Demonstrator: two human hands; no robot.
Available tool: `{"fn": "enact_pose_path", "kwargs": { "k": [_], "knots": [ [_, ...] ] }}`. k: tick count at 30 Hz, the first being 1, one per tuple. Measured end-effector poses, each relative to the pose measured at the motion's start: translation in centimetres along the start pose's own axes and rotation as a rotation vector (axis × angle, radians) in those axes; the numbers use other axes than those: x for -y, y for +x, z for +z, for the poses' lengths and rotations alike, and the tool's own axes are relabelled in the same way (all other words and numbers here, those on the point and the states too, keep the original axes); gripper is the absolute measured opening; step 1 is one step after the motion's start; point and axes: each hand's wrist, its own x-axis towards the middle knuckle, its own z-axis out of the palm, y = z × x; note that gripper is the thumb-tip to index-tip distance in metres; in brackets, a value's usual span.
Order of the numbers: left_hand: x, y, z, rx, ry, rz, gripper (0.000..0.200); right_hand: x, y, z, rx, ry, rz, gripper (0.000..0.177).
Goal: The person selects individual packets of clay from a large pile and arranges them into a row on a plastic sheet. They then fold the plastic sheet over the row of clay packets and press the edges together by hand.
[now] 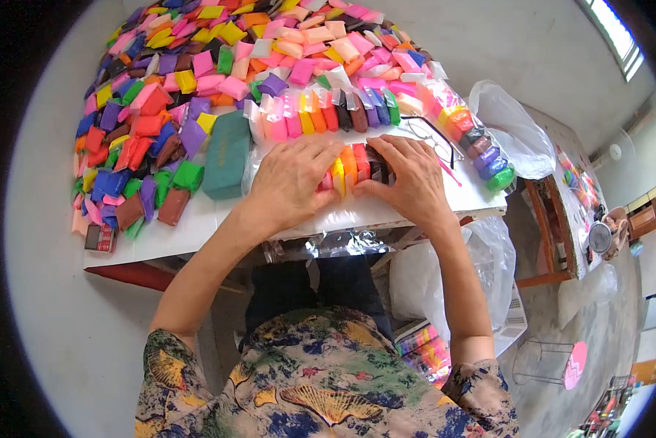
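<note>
Near the table's front edge, a row of coloured packets (350, 169) lies between my two hands, with yellow, orange, red and dark ones showing. My left hand (291, 181) is curled over the row's left end, its thumb and fingers on the packets. At the right end my right hand (408, 177) grips the dark packets, and its palm hides the rest. Clear film hangs over the edge below them. Just behind stands a second row of packets (320, 113), running from pink to green. A teal case (227, 155) sits left of my left hand.
A large heap of coloured packets (174, 80) covers the table's back and left. Eyeglasses (436, 139) and a bagged packet row (476, 142) lie at the right, beside a clear plastic bag (514, 131). A pink stool (574, 365) stands on the floor.
</note>
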Motion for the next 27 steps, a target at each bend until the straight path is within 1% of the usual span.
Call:
{"fn": "enact_pose_path", "kwargs": {
  "k": [2, 5, 8, 11, 14, 17, 20, 22, 25, 27],
  "knots": [
    [0.0, -0.1, 0.1, -0.017, -0.008, 0.000, 0.066, 0.1, -0.1, 0.1, -0.020, -0.009, -0.009, 0.076],
    [-0.3, -0.1, -0.4, -0.027, -0.001, -0.001, 0.067, 0.8, 0.3, -1.1, 0.018, -0.076, -0.040, 0.076],
    [-0.7, -0.3, -1.2, -0.034, 0.019, -0.026, 0.068, 1.4, 1.0, -1.7, 0.023, -0.054, -0.042, 0.077],
    [-0.1, -0.7, -0.4, -0.021, 0.065, -0.065, 0.072, 1.3, 0.8, -0.6, 0.079, -0.117, 0.011, 0.078],
    [0.2, -1.0, 0.4, -0.040, 0.066, -0.065, 0.075, 1.1, 0.8, 0.1, 0.053, -0.087, 0.023, 0.078],
    [0.0, -1.1, -1.3, -0.005, 0.027, -0.067, 0.076, 1.0, 0.8, -0.1, 0.050, -0.085, 0.008, 0.079],
    [0.4, -1.6, -2.9, 0.043, 0.004, -0.094, 0.078, 2.1, 1.3, -1.6, 0.137, -0.087, 0.068, 0.083],
    [0.9, -2.0, -3.1, 0.080, -0.020, -0.115, 0.081, 1.9, 1.3, -1.0, 0.131, -0.124, 0.068, 0.085],
    [1.6, -2.2, -2.0, 0.050, -0.009, -0.114, 0.081, 2.3, 1.4, -0.5, 0.137, -0.155, 0.100, 0.087],
    [1.7, -2.4, -1.7, 0.013, -0.002, -0.084, 0.076, 2.5, 1.3, -0.2, 0.140, -0.156, 0.121, 0.087]
  ]
}}
